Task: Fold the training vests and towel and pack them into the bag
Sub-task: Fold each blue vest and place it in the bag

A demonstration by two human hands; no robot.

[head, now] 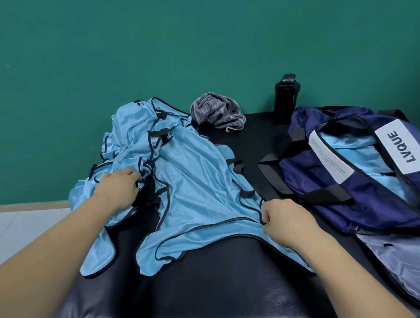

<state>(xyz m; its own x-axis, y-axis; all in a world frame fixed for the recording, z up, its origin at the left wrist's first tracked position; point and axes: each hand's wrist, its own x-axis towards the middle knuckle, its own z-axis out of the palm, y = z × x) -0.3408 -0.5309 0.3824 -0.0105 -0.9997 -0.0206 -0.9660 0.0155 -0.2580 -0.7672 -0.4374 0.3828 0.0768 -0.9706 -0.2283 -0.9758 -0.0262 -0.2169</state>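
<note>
Pinching the top training vest [196,186] by its bound hem with the right hand [285,218] and clutching the heaped vests [133,130] with the left hand [118,186], on the table [217,287] at 9 o'clock from the bag [300,170], likely handling light, limp, slippery mesh best taken along that binding.

The black padded tabletop [217,287] carries a heap of light-blue training vests [187,176] at left and an open navy bag [380,208] at right. A crumpled grey towel [214,111] and an upright black bottle [287,99] stand behind, between them.
</note>
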